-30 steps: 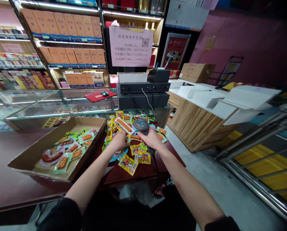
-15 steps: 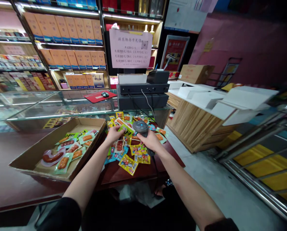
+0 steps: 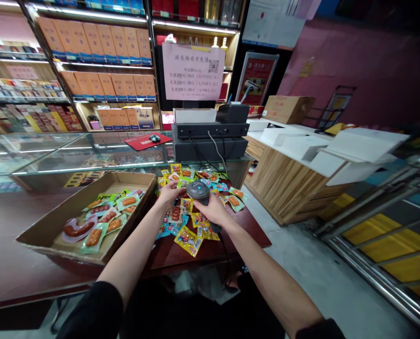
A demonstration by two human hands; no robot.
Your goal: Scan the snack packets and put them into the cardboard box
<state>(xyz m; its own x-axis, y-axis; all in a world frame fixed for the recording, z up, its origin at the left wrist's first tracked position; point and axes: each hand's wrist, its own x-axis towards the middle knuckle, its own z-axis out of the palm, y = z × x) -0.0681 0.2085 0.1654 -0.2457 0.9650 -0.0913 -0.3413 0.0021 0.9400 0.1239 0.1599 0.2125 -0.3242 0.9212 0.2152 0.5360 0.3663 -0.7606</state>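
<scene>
My right hand (image 3: 213,209) is wrapped round the grip of a dark grey handheld barcode scanner (image 3: 198,189), whose rounded head points away from me over the packets. Close to the scanner's left side, my left hand (image 3: 169,195) has its fingers pinched at a green snack packet (image 3: 186,181), largely covered by the fingers and scanner. Beneath both hands lies a pile of small snack packets, among them a yellow packet (image 3: 188,241) and a clear pack of reddish sausages (image 3: 175,213). To the left, a shallow cardboard box (image 3: 29,235) contains several sausage packs (image 3: 94,238).
Behind the pile stand a glass counter (image 3: 90,148), a black cash drawer unit (image 3: 210,146) with cables, and a mouse (image 3: 154,138) on a red mat. A wooden cabinet (image 3: 283,183) is at the right. The scanner's cord hangs over the table's front edge.
The scanner has shifted left, closer to my left hand. The green packet, earlier plain to see in my left fingers, is now mostly hidden. The cardboard box stays put.
</scene>
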